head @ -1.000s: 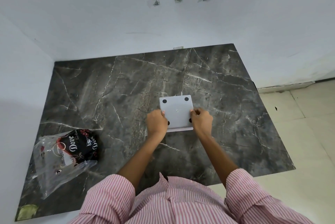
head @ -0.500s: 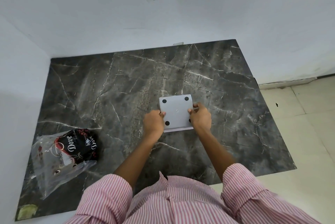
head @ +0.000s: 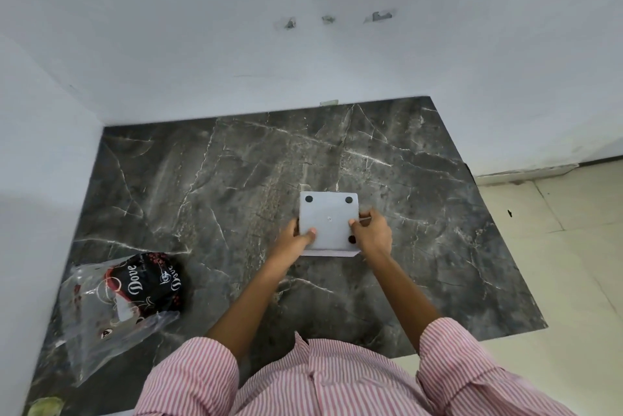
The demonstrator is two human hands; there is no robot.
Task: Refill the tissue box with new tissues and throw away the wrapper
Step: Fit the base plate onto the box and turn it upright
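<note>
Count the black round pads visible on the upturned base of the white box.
3: far-left corner, far-right corner, near-right corner. A fourth may be hidden under the left hand.

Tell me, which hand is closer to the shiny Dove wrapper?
Left. The left hand grips the grey tissue box on the side facing the Dove wrapper; the right hand grips the box's far side.

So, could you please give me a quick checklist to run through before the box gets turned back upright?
1. Tissue box upside down, padded base up: ok.
2. Left hand gripping its left side: ok.
3. Right hand gripping its right side: ok.
4. Base panel fully seated: cannot tell.
5. Tissues inside: cannot tell, hidden.
6. Wrapper thrown away: not ok, it lies on the marble table.
</note>
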